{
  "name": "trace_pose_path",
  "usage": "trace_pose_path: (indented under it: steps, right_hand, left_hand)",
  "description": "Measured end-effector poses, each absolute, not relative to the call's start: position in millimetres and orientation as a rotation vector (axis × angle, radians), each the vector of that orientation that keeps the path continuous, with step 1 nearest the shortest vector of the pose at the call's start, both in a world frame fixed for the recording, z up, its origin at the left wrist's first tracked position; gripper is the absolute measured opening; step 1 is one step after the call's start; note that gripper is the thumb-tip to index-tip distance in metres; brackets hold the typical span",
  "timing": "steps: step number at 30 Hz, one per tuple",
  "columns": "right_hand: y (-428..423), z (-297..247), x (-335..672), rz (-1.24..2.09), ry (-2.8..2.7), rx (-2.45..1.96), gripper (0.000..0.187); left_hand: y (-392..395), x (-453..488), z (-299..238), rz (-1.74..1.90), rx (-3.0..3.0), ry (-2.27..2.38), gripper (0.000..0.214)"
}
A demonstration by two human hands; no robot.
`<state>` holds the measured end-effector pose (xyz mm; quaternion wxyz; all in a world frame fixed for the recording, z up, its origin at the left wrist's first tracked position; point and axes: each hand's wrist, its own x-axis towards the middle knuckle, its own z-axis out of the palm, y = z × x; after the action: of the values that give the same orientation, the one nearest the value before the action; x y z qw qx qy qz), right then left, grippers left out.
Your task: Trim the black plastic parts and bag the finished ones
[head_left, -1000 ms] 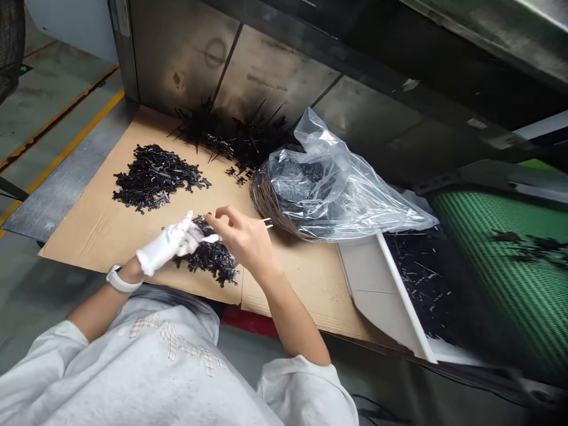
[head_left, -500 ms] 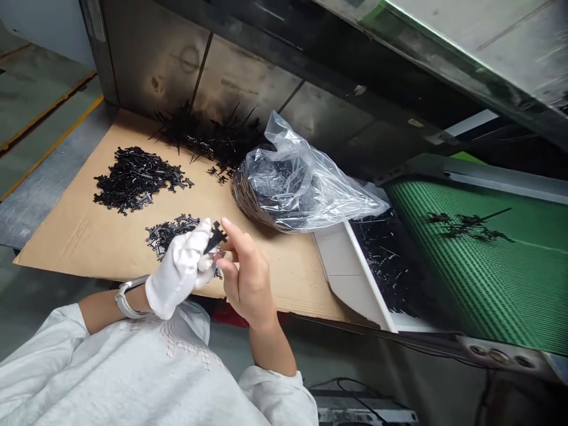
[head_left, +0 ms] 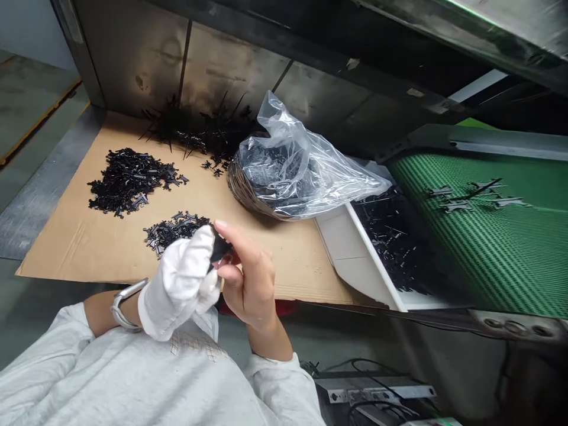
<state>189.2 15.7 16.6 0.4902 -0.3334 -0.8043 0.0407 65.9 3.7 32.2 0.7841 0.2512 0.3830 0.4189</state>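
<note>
My left hand (head_left: 180, 281), in a white glove, is closed on a small black plastic part (head_left: 219, 247) just above the cardboard's near edge. My bare right hand (head_left: 251, 275) meets it from the right, with the index finger at the part's top and the thumb lower down. Fingers partly cover the part, so its full outline is hidden. Right behind the gloved hand lies a small pile of black plastic parts (head_left: 171, 229). Farther left is a larger pile of similar parts (head_left: 128, 177).
A round basket (head_left: 242, 192) lined with a clear plastic bag (head_left: 310, 171) stands mid-table on cardboard (head_left: 293, 266). Thin black sprues (head_left: 177, 133) heap against the metal back wall. Rightward are a white-walled chute (head_left: 364, 254) of black scraps and a green conveyor belt (head_left: 501, 254) carrying a sprue with parts (head_left: 479, 195).
The view has shifted slightly. Both hands remain together at the black part, which is now more covered by fingers. The sprue on the belt looks sharper and sits differently.
</note>
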Motion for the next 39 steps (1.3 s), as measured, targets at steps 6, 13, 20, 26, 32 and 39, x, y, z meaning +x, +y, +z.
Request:
trace_pose_path:
  steps: [6,13,20,26,32,39]
  right_hand:
    - [12.3,20.7,186.4,0.132,-1.901,-0.774,0.040]
    - [10.8,23.5,187.0,0.203,-1.894,-0.773,0.038]
    - [9.4,20.8,184.6,0.267,-1.833,-0.741,0.039]
    - [13.0,18.7,182.9,0.192,-1.826,-0.721,0.039]
    - [17.5,18.8,181.3,0.135,-1.794,-0.677,0.037]
    - [17.6,18.9,180.8,0.044,-1.826,-0.695,0.028]
  left_hand:
    - [1.8,69.8,51.7,0.926,0.525,0.934,0.075]
    - [-2.2,67.9,37.2,0.918,0.639,0.822,0.073]
    - [-3.1,64.5,37.2,0.936,0.701,0.789,0.072]
    - [-4.5,70.5,59.8,0.923,0.588,0.943,0.076]
    - [-6.3,65.6,53.4,0.880,0.600,0.934,0.074]
    - [-6.4,62.1,21.7,0.913,0.682,0.678,0.068]
